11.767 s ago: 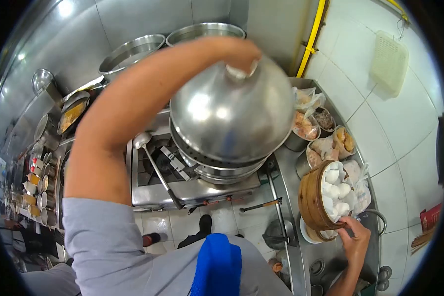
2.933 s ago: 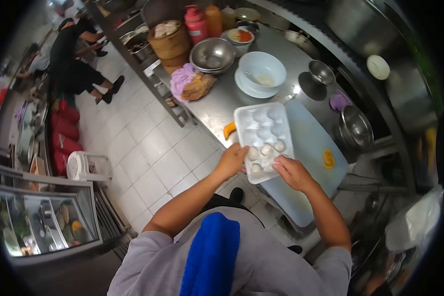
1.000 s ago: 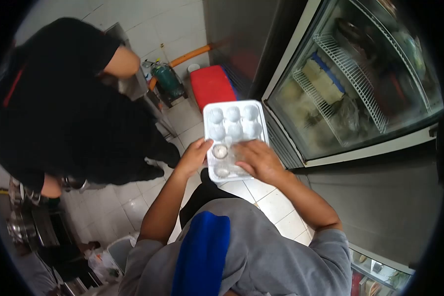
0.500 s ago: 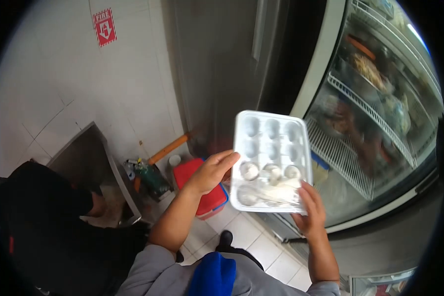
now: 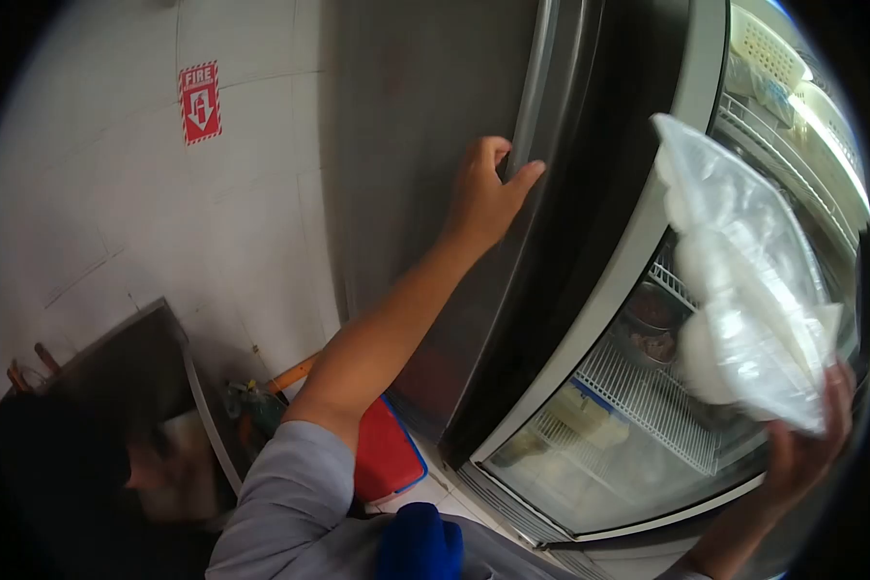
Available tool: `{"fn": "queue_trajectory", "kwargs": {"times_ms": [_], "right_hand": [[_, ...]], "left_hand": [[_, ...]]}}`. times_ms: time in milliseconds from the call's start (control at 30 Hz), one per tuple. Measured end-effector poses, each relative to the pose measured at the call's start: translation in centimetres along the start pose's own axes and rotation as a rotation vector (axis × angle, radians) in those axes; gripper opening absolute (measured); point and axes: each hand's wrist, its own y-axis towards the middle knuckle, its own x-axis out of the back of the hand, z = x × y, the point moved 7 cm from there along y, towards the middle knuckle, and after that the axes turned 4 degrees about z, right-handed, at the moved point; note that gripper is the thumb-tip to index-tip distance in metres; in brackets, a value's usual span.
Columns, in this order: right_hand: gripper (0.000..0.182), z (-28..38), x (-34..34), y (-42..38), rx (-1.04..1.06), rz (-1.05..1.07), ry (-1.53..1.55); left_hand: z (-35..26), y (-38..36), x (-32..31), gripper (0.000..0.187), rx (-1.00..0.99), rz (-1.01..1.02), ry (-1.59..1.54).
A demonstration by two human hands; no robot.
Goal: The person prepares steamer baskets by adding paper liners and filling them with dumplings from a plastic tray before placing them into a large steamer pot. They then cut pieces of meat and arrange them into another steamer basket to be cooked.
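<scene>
A white plastic tray [image 5: 744, 290] is held up, steeply tilted, in front of the glass door [image 5: 541, 464] of a fridge. It is blurred; rounded bulges run along its left side, and its surface is shiny and crumpled-looking towards the lower right. What it contains cannot be made out.

Through the glass, a pale perforated basket [image 5: 768, 43] sits near the top, with a second pale basket [image 5: 829, 116] beside it. Lower down, a round container [image 5: 652, 319] with reddish-brown food is partly hidden by the tray. Beneath is a wire shelf [image 5: 648, 396], and to its lower left lies a pale yellowish block [image 5: 590, 416] with a blue edge.

The right hand [image 5: 807, 449] grips the tray at its lower right corner, its fingers closed on the edge. The left hand [image 5: 493, 193] is raised at the upright handle [image 5: 536, 82] of the dark steel door [image 5: 425, 116]. Its thumb and forefinger are spread apart and the fingers are curled; whether they touch the handle cannot be told.

A red box [image 5: 385, 459] with a blue rim stands on the floor below the left forearm. At the lower left, a person in black [image 5: 58, 493] is beside a metal basin [image 5: 116, 358].
</scene>
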Motion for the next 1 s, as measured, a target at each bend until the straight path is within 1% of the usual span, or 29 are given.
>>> {"fn": "queue_trajectory", "kwargs": {"times_ms": [67,133,167,200,233,267,300,333,367,400,433,467,500,533,567,600,633,667,700,767,800,867,933,1000], "right_hand": [[0.065,-0.4,2.0,0.8,-0.113,-0.072,0.094],[0.082,0.0,3.1,3.6,-0.047,-0.263,0.320],[0.082,-0.1,4.4,4.2,-0.011,-0.276,0.196],[0.082,-0.9,5.9,4.8,0.027,-0.295,0.074],[0.082,-0.9,7.0,5.6,0.062,-0.304,-0.044],[0.080,0.1,6.9,7.7,0.138,-0.269,-0.165],[0.079,0.3,6.4,9.6,0.026,-0.259,-0.114],[0.079,1.3,5.8,11.2,-0.088,-0.266,-0.066],[0.078,1.5,5.2,12.3,-0.215,-0.264,-0.012],[0.071,1.7,4.6,14.2,-0.209,-0.283,0.063],[0.069,2.7,3.4,15.8,-0.193,-0.311,0.223],[0.069,3.8,2.3,17.9,-0.195,-0.318,0.319],[0.068,5.0,1.1,19.9,-0.196,-0.327,0.416],[0.069,6.0,-0.1,21.5,-0.166,-0.325,0.383],[0.071,7.0,-1.3,23.1,-0.135,-0.323,0.351],[0.070,7.0,-2.4,25.1,-0.043,-0.287,0.398],[0.070,7.0,-3.5,27.1,0.047,-0.244,0.449],[0.060,5.6,-4.6,29.6,0.043,-0.237,0.651],[0.051,4.1,-5.8,32.0,0.037,-0.237,0.853],[0.068,4.4,-9.0,36.5,-0.286,-0.155,1.081],[0.077,5.4,-10.8,38.6,-0.453,-0.104,1.186],[0.086,6.3,-13.8,42.9,-0.470,-0.139,0.932],[0.085,8.1,-20.1,47.2,-0.166,-0.286,0.223],[0.083,8.0,-25.0,52.2,-0.071,-0.336,0.086]], "left_hand": [[4.9,0.4,-2.1,0.036,0.176,0.071,0.169],[6.7,0.8,-3.4,0.037,0.291,0.183,0.140],[7.2,0.6,-3.7,0.038,0.354,0.237,0.125],[7.6,0.9,-3.8,0.039,0.405,0.322,0.031],[7.6,0.6,-3.5,0.039,0.285,0.285,0.054],[8.2,-0.2,-3.7,0.038,0.159,0.239,0.076],[7.7,0.5,-3.5,0.037,0.002,0.177,0.100],[6.6,0.8,-2.0,0.038,0.080,0.211,0.048],[5.4,-0.2,0.6,0.038,0.163,0.265,-0.002],[6.0,-1.0,2.8,0.041,0.246,0.307,-0.038],[6.0,-1.8,5.7,0.044,0.266,0.278,-0.113],[4.4,-2.4,9.6,0.043,0.301,0.283,-0.122],[5.2,-3.2,12.7,0.042,0.342,0.280,-0.166],[5.0,-4.0,16.6,0.037,0.376,0.271,-0.182],[5.6,-4.8,20.4,0.032,0.347,0.207,-0.185],[6.6,-6.1,24.1,0.022,0.408,0.055,-0.345],[7.8,-6.7,27.4,0.016,0.394,-0.081,-0.417],[8.5,-7.2,30.5,0.021,0.367,-0.214,-0.484],[9.0,-7.7,33.4,0.030,0.377,-0.417,-0.517],[11.5,-7.7,38.3,0.043,0.374,-0.374,-0.522],[12.6,-7.7,40.7,0.043,0.399,-0.377,-0.496],[14.4,-6.9,44.4,0.043,0.450,-0.402,-0.385],[16.5,-5.9,47.5,0.042,0.520,-0.408,-0.249],[18.4,-4.9,49.7,0.042,0.570,-0.408,-0.138]]}}
